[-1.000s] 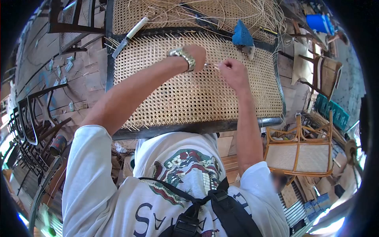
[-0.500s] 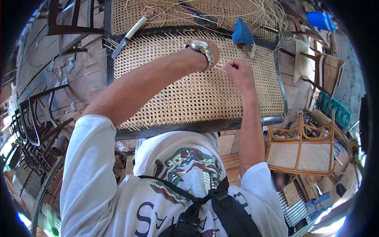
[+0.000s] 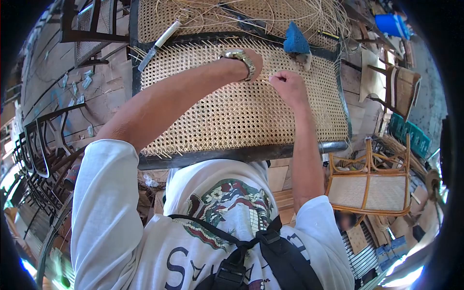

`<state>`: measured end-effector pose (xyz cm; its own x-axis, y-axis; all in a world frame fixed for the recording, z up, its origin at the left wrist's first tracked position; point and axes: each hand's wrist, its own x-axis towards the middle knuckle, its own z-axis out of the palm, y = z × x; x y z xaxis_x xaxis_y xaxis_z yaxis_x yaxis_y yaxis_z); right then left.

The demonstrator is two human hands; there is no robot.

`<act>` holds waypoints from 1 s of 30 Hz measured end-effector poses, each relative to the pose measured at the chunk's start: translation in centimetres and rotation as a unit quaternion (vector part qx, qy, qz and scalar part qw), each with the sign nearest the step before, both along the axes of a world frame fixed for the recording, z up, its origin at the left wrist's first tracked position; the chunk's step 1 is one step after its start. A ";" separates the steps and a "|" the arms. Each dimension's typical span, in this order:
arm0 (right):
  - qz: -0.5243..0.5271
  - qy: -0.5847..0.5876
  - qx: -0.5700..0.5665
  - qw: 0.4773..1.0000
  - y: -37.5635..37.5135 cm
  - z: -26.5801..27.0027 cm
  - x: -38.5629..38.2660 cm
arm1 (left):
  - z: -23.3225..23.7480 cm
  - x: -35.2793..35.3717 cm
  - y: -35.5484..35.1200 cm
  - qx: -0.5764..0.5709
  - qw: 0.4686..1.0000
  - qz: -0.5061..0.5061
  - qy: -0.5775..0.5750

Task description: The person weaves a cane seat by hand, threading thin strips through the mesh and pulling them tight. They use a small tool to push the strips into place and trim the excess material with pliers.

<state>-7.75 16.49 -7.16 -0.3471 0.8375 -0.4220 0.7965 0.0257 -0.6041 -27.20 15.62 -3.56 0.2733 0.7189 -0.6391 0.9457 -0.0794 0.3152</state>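
Observation:
A woven cane panel (image 3: 227, 116) in a dark frame (image 3: 232, 155) lies in front of me. My left hand (image 3: 254, 59), with a metal watch (image 3: 240, 56) on the wrist, rests on the weave near the panel's far edge; its fingers are hidden behind the wrist. My right hand (image 3: 289, 86) sits just to its right, fingers pinched shut on a thin cane strand (image 3: 268, 77) at the mesh surface. The two hands nearly touch.
A blue sponge-like block (image 3: 296, 41) and a white-handled tool (image 3: 158, 42) lie on the far frame rail. Loose cane strands (image 3: 270, 17) cover a second panel behind. A rattan chair frame (image 3: 367, 181) stands right, dark metal frames (image 3: 36, 145) left, a blue bucket (image 3: 391, 26) far right.
My left hand moved right along the panel's far edge, closing the gap to my right hand. The right hand shifted slightly and stayed pinched on the strand.

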 end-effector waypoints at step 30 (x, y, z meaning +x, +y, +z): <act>0.060 0.018 0.094 0.994 -1.1 -1.2 -1.4 | -3.0 -1.5 0.6 -0.204 0.943 0.203 -0.169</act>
